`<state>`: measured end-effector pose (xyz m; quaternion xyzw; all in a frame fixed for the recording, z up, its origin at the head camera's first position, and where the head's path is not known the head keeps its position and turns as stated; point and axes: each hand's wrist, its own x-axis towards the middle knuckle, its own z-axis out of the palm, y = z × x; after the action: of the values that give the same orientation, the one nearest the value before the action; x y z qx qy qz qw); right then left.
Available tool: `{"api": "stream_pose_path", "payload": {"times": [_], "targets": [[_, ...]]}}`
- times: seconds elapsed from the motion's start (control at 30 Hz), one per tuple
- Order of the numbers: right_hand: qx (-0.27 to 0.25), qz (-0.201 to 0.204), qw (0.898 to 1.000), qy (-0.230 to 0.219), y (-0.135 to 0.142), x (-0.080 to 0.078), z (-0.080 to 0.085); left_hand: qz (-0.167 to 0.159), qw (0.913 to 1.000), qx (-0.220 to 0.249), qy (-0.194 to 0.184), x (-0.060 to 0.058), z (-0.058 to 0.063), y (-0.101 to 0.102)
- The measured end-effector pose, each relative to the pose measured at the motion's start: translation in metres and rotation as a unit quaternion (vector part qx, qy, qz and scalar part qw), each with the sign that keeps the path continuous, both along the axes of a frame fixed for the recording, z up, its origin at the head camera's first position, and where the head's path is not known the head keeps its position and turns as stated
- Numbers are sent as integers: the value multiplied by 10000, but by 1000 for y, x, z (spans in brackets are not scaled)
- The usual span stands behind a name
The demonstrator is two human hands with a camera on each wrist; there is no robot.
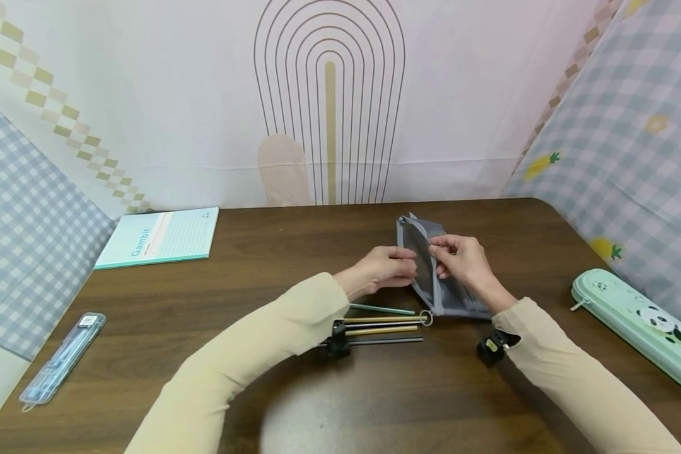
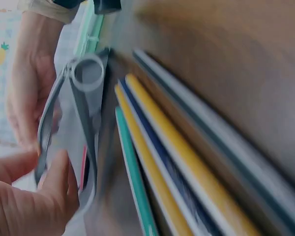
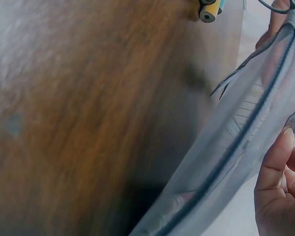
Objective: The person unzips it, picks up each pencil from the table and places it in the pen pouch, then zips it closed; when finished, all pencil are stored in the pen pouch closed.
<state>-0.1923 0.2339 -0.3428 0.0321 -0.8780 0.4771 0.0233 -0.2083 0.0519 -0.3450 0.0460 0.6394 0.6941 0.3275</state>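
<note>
1. Nearest me, a clear blue case (image 1: 65, 356) lies at the table's left and a mint panda case (image 1: 644, 325) at its right.
2. Further in, several pencils (image 1: 381, 330) lie side by side, their ends close to the grey mesh pouch (image 1: 454, 297).
3. The pouch sits right of centre, its mouth gaping. I'd judge the step as spreading that mouth; the next move calls for a steady rim.
4. The right hand (image 1: 462, 258) pinches the rim, thumb against fingers.
5. The left hand (image 1: 381, 268) is at the mouth; I can't tell whether it grips anything.
6. Farthest, a notebook (image 1: 159, 238).
</note>
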Motion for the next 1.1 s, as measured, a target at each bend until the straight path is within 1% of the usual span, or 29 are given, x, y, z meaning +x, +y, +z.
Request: {"api": "stream_pose_path", "payload": {"times": [0.07,0.17,0.23,0.33,0.43,0.5,0.63,0.7,0.93,1.0,1.1], "targets": [[-19,-12,10000,38,0,0,0,-482,9983,-203,275,-1,1,-16],[-2,1,10000,71,0,1,0,-1088,9904,-573,639,-4,1,-43],[18,3,10000,76,0,1,1,-1372,9834,-832,842,-6,0,-59],[52,-14,10000,67,1,2,1,-1639,9745,-1128,1038,-7,-2,-79],[64,-26,10000,55,1,2,1,-1788,9681,-1297,1180,-7,-6,-91],[54,-16,10000,40,1,2,1,-1870,9633,-1383,1342,-7,-10,-96],[8,-8,10000,23,0,2,0,-2066,9499,-1539,1771,-6,-17,-101],[-1,-18,10000,14,0,2,0,-2147,9443,-1584,1926,-6,-19,-102],[59,-23,10000,51,-1,1,-2,-2217,9384,-1649,2075,-3,-22,-102],[76,-24,9999,63,-1,0,-2,-2237,9342,-1714,2187,-3,-24,-102],[67,-20,10000,56,-1,0,-2,-2291,9248,-1836,2417,-2,-25,-102]]}}
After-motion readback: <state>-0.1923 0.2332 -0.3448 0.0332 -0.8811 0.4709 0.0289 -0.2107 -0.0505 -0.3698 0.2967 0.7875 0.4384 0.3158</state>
